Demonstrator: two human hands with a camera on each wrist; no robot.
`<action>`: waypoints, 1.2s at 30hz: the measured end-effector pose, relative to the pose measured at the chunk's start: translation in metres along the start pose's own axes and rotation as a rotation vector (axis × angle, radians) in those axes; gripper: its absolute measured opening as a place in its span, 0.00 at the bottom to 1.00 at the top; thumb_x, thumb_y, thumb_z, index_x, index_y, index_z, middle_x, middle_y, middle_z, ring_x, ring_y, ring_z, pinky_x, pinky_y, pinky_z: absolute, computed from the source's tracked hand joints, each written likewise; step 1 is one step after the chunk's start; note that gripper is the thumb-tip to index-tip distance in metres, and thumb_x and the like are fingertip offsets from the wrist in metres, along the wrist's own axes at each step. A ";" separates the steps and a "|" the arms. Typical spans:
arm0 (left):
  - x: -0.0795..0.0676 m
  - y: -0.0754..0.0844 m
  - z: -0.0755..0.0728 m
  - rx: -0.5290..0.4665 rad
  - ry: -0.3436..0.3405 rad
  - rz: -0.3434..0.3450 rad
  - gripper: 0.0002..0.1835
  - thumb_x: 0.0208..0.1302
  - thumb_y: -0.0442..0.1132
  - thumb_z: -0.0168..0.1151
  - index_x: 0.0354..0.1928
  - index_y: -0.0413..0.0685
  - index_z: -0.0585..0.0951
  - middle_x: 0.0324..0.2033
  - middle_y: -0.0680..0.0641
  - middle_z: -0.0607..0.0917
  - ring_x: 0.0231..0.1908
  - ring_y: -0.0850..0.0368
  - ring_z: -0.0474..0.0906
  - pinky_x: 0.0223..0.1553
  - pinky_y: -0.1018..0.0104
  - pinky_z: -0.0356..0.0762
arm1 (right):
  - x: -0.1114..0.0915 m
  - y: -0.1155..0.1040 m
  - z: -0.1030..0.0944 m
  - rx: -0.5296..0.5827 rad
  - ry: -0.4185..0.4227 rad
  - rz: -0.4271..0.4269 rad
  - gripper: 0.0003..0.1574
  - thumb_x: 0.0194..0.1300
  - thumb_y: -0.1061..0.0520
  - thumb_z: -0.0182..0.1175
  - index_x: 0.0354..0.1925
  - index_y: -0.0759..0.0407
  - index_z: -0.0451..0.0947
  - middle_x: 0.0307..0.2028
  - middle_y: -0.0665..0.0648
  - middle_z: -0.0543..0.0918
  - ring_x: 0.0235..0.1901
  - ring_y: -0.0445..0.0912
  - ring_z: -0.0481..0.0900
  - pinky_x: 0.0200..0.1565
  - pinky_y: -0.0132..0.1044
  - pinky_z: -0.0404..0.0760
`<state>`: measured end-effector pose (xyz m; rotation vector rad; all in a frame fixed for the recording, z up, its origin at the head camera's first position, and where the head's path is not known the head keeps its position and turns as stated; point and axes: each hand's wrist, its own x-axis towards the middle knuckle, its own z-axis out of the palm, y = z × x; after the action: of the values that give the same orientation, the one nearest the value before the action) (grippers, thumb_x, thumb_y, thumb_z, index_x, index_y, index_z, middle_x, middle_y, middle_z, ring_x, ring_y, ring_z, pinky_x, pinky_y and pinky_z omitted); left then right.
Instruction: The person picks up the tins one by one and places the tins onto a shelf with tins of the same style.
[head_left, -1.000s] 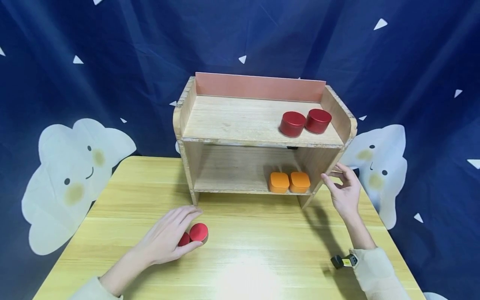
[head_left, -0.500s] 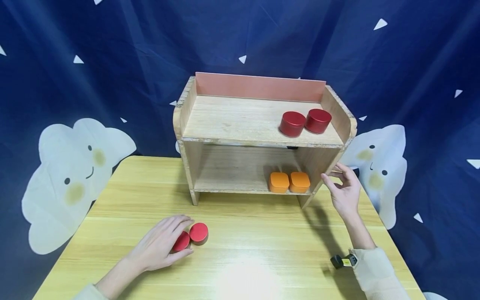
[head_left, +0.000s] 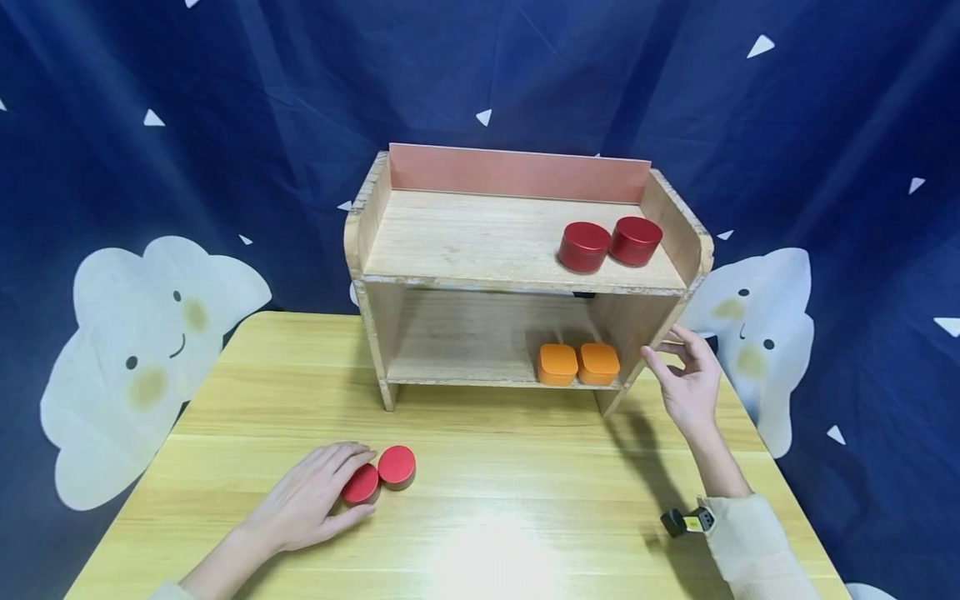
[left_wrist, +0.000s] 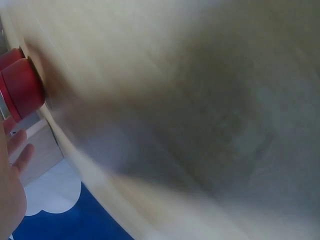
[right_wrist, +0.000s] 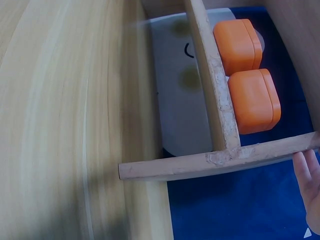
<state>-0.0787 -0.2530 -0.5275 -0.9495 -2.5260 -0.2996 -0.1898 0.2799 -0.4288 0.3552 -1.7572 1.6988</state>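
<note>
Two round red tins stand side by side on the table, a left tin (head_left: 361,484) and a right tin (head_left: 397,467). My left hand (head_left: 311,500) is at the left tin, fingers along its far side and thumb apart on the near side. In the left wrist view, spread fingers show beside a red tin (left_wrist: 22,89); whether they touch it is unclear. My right hand (head_left: 692,387) is at the right side panel of a wooden shelf (head_left: 480,286). In the right wrist view, fingertips (right_wrist: 299,159) touch that panel's outer side (right_wrist: 265,151).
Two more red tins, one (head_left: 585,247) beside another (head_left: 636,242), stand on the top shelf's right. Below them are two orange boxes, a left one (head_left: 557,365) and a right one (head_left: 599,364). A blue curtain (head_left: 480,67) hangs behind the table (head_left: 465,467).
My left hand has drawn back to the left and toward me, uncovering more of the left tin. Both tins on the table have stayed in place. My right hand has not moved.
</note>
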 end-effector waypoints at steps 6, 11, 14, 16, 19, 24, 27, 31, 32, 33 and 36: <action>-0.002 -0.003 0.000 0.007 -0.023 0.002 0.36 0.56 0.60 0.76 0.62 0.48 0.81 0.56 0.51 0.85 0.57 0.54 0.82 0.60 0.54 0.83 | 0.000 0.000 0.000 0.000 -0.002 -0.005 0.32 0.56 0.84 0.65 0.59 0.72 0.81 0.47 0.45 0.88 0.38 0.33 0.88 0.29 0.19 0.82; -0.003 -0.005 0.000 0.010 -0.037 -0.003 0.33 0.58 0.60 0.76 0.60 0.50 0.82 0.53 0.54 0.86 0.55 0.56 0.82 0.58 0.55 0.84 | 0.002 0.000 0.000 -0.003 -0.004 -0.004 0.31 0.57 0.83 0.65 0.59 0.72 0.81 0.47 0.45 0.88 0.38 0.33 0.88 0.29 0.19 0.82; -0.005 -0.005 0.000 0.006 -0.032 0.002 0.30 0.59 0.59 0.76 0.58 0.51 0.83 0.52 0.55 0.86 0.53 0.57 0.82 0.57 0.57 0.83 | 0.002 -0.001 0.001 -0.016 0.000 -0.005 0.31 0.57 0.83 0.66 0.59 0.73 0.80 0.47 0.45 0.87 0.38 0.33 0.88 0.29 0.19 0.83; -0.006 -0.006 0.001 0.006 -0.027 0.011 0.29 0.59 0.59 0.76 0.57 0.52 0.83 0.51 0.55 0.86 0.53 0.58 0.82 0.57 0.58 0.83 | 0.002 -0.002 0.001 -0.038 0.002 -0.004 0.31 0.57 0.83 0.66 0.60 0.73 0.80 0.46 0.43 0.87 0.38 0.32 0.88 0.29 0.19 0.83; -0.008 -0.006 0.001 0.007 -0.016 0.019 0.28 0.58 0.57 0.77 0.57 0.52 0.84 0.51 0.56 0.85 0.52 0.58 0.83 0.56 0.59 0.82 | 0.002 -0.002 0.002 -0.036 0.006 0.003 0.31 0.57 0.83 0.66 0.59 0.73 0.80 0.46 0.43 0.87 0.38 0.32 0.87 0.29 0.19 0.83; -0.009 -0.006 0.003 0.005 -0.007 0.015 0.29 0.56 0.57 0.78 0.57 0.53 0.84 0.50 0.57 0.86 0.52 0.59 0.83 0.56 0.61 0.81 | 0.002 -0.002 0.001 -0.030 0.006 0.009 0.32 0.56 0.83 0.66 0.60 0.72 0.81 0.46 0.44 0.87 0.38 0.32 0.87 0.29 0.19 0.82; -0.009 -0.006 0.004 0.007 -0.007 0.017 0.29 0.56 0.56 0.78 0.57 0.52 0.84 0.50 0.56 0.86 0.51 0.59 0.82 0.56 0.60 0.83 | 0.002 -0.001 0.000 -0.036 0.002 0.004 0.32 0.57 0.83 0.66 0.60 0.73 0.80 0.46 0.43 0.87 0.38 0.32 0.87 0.29 0.19 0.82; -0.010 -0.007 0.004 0.016 -0.009 0.020 0.28 0.57 0.56 0.78 0.57 0.52 0.84 0.49 0.56 0.85 0.50 0.59 0.82 0.54 0.58 0.83 | 0.002 0.001 -0.001 -0.071 -0.004 -0.006 0.32 0.57 0.83 0.65 0.61 0.74 0.79 0.46 0.40 0.87 0.38 0.31 0.87 0.29 0.18 0.82; -0.010 -0.007 0.004 0.019 -0.009 0.020 0.28 0.57 0.56 0.77 0.57 0.52 0.84 0.49 0.56 0.85 0.50 0.59 0.82 0.54 0.58 0.84 | 0.002 0.001 -0.001 -0.076 -0.004 -0.008 0.33 0.57 0.83 0.65 0.61 0.74 0.79 0.46 0.40 0.87 0.38 0.31 0.87 0.29 0.18 0.82; -0.010 -0.007 0.005 0.020 -0.009 0.020 0.28 0.58 0.56 0.77 0.57 0.52 0.84 0.49 0.56 0.85 0.50 0.59 0.82 0.54 0.58 0.84 | 0.002 0.001 -0.001 -0.077 -0.005 -0.009 0.32 0.57 0.83 0.65 0.61 0.74 0.79 0.46 0.40 0.87 0.38 0.31 0.87 0.29 0.18 0.82; -0.011 -0.007 0.005 0.020 -0.003 0.022 0.27 0.59 0.56 0.76 0.57 0.53 0.84 0.49 0.56 0.85 0.50 0.59 0.82 0.53 0.58 0.84 | 0.002 0.001 -0.001 -0.066 -0.004 -0.011 0.32 0.57 0.83 0.65 0.60 0.73 0.80 0.47 0.41 0.87 0.38 0.31 0.87 0.29 0.18 0.82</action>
<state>-0.0776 -0.2628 -0.5367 -0.9696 -2.5149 -0.2658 -0.1919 0.2816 -0.4284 0.3390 -1.8064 1.6292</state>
